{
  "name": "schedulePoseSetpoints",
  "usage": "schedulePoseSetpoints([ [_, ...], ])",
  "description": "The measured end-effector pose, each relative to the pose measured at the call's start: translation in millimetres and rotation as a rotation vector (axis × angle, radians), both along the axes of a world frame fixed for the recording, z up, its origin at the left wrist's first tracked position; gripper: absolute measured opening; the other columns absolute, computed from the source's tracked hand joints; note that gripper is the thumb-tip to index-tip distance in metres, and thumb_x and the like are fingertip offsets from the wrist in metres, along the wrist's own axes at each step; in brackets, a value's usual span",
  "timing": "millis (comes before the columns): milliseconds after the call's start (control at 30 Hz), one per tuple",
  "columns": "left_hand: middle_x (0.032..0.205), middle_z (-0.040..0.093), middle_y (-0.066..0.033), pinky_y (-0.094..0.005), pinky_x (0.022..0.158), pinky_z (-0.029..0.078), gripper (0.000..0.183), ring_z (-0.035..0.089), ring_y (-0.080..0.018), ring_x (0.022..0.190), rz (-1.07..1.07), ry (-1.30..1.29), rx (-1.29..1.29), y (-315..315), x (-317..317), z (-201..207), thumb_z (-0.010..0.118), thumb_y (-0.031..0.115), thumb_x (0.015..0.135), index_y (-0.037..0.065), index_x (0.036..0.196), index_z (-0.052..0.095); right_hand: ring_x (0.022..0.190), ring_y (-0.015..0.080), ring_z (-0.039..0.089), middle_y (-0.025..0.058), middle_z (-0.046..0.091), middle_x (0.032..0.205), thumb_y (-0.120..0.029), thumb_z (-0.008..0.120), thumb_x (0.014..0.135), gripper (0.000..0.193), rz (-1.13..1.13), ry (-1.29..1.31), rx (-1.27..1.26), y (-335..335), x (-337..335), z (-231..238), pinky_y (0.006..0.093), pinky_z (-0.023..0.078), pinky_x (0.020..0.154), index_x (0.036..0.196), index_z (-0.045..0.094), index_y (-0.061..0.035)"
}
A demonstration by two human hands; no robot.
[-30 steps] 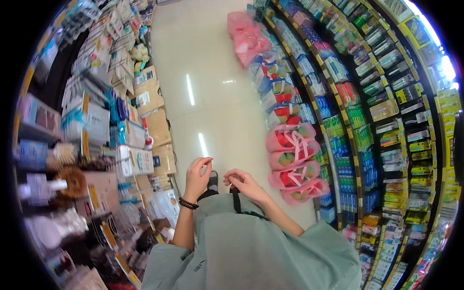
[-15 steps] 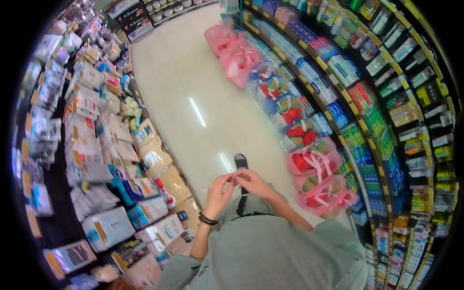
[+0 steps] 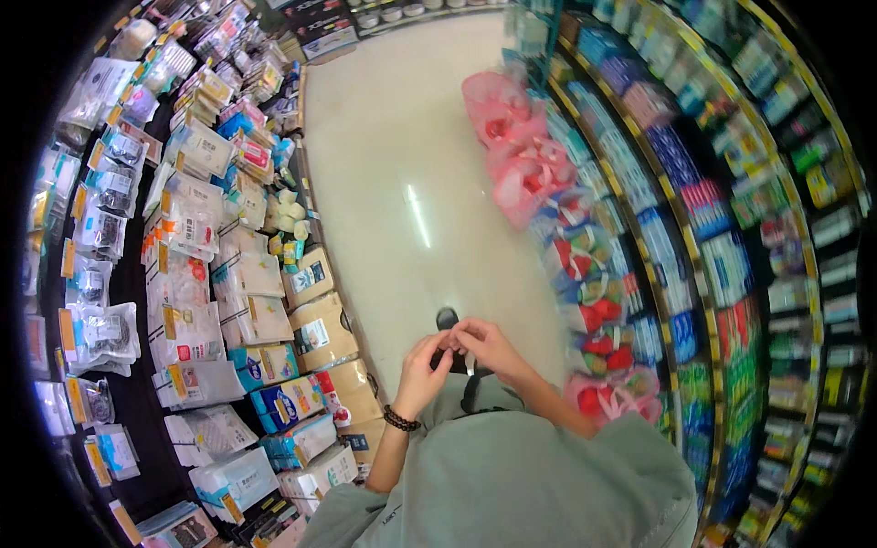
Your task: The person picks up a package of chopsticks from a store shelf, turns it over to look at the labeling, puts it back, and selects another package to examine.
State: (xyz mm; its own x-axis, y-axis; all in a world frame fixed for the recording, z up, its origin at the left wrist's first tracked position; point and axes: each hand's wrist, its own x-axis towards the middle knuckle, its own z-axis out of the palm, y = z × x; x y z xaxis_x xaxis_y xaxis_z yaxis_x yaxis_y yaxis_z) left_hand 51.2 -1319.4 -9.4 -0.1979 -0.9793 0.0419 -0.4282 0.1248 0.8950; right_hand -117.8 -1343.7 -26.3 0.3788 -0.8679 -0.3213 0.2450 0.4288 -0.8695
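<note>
In front of my waist, my left hand (image 3: 424,373) and my right hand (image 3: 485,347) meet at the fingertips. Both are closed in a pinch, thumbs against fingers. Whatever they pinch, if anything, is too small or hidden to make out. A pale narrow strip (image 3: 470,364) shows just below the right fingers; whether it is held I cannot tell. A dark beaded bracelet (image 3: 401,419) circles my left wrist. Beneath the hands, the tip of a dark shoe (image 3: 447,318) rests on the floor.
A shop aisle with a pale shiny floor (image 3: 388,173) runs ahead. Hanging packets (image 3: 187,219) and brown packages (image 3: 324,333) line the left shelves. Along the right shelves (image 3: 671,256) of boxed goods, pink bags (image 3: 525,173) and bags with red items (image 3: 598,315) stand low down.
My view has turned left, so the aisle and shelves sit further right in the picture. Both hands stay together at the fingertips, with only a slight shift.
</note>
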Motion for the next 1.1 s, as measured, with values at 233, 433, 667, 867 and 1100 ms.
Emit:
schedulePoseSetpoints([
  [233,0.099,0.067,-0.014,-0.0369,0.08,0.052,0.028,0.066,-0.0292,0.091,0.015,0.093,0.094,-153.4,27.3,-28.1,0.061,0.007,0.088,0.001,0.116,0.06,0.089,0.0116,0.06,0.0031,0.064,0.092,-0.014,0.056,0.096,0.012,0.087,0.057,-0.021,-159.4,19.0,-28.1,0.0277,0.048,0.079,0.1,0.062,-0.0038],
  [433,0.099,0.067,-0.0132,-0.0382,0.081,0.052,0.027,0.065,-0.0302,0.091,0.016,0.066,0.11,-326.9,62.5,-13.0,0.059,0.011,0.09,0.003,0.116,0.062,0.084,0.0092,0.058,0.0007,0.062,0.089,-0.018,0.056,0.096,0.015,0.157,0.147,0.029,-315.6,51.1,-18.2,0.0252,0.048,0.077,0.1,0.061,-0.0038],
  [667,0.102,0.069,-0.0133,-0.0325,0.081,0.052,0.028,0.067,-0.0234,0.091,0.048,0.018,-0.078,-511.1,94.4,6.4,0.06,0.006,0.09,0.001,0.117,0.062,0.086,0.0107,0.06,0.0022,0.063,0.091,-0.02,0.055,0.097,0.018,0.154,0.146,0.018,-460.9,80.8,-25.8,0.0258,0.047,0.076,0.104,0.059,-0.004],
  [867,0.099,0.068,-0.0115,-0.0296,0.078,0.052,0.024,0.066,-0.0218,0.089,0.088,0.242,0.127,-617.3,83.9,-4.1,0.06,0.003,0.089,0.001,0.113,0.064,0.092,0.0127,0.06,0.0041,0.064,0.099,-0.021,0.052,0.098,0.025,0.175,0.116,0.007,-589.5,96.2,-30.2,0.0287,0.048,0.08,0.112,0.058,-0.001],
  [1100,0.099,0.066,-0.0124,-0.0327,0.078,0.052,0.018,0.063,-0.0237,0.091,0.065,-0.1,-0.109,-787.6,92.5,-1.2,0.06,0.002,0.088,0.001,0.104,0.065,0.102,0.0134,0.058,0.0037,0.064,0.115,-0.019,0.051,0.096,0.033,0.184,0.049,0.121,-782.5,127.4,-37.0,0.0298,0.049,0.083,0.123,0.057,-0.0024],
])
